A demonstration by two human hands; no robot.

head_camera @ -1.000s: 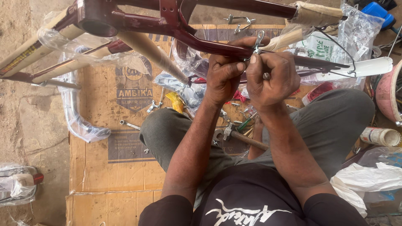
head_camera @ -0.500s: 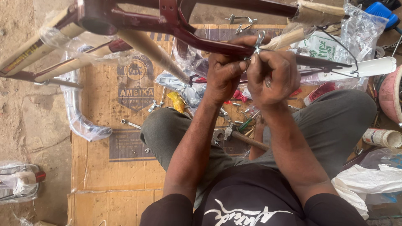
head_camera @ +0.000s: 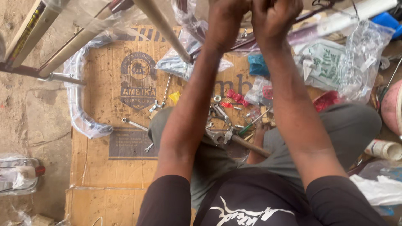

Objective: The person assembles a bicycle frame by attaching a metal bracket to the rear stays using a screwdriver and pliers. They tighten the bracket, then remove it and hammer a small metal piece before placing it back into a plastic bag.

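Observation:
My left hand (head_camera: 228, 19) and my right hand (head_camera: 274, 16) are raised together at the top edge of the view, both fists closed and touching. They close around a dark maroon bicycle frame tube (head_camera: 303, 19) wrapped in clear plastic. The top edge cuts off the fingers, so whatever small piece sits between them is hidden. A tan wrapped tube (head_camera: 165, 31) of the same frame slants down just left of my left forearm. I sit on the ground with my knees apart.
A printed cardboard sheet (head_camera: 104, 167) covers the ground. On it lie an adjustable wrench (head_camera: 234, 140), pliers (head_camera: 217, 113), small spanners (head_camera: 135, 124), red parts (head_camera: 236, 97) and plastic bags (head_camera: 331, 62). A plastic-wrapped chrome handlebar (head_camera: 79, 113) curves at left. A pink round object (head_camera: 393, 109) stands at right.
The view has tipped downward, so both hands and the frame now sit at the top edge. The shiny metal piece seen between the hands earlier is out of view.

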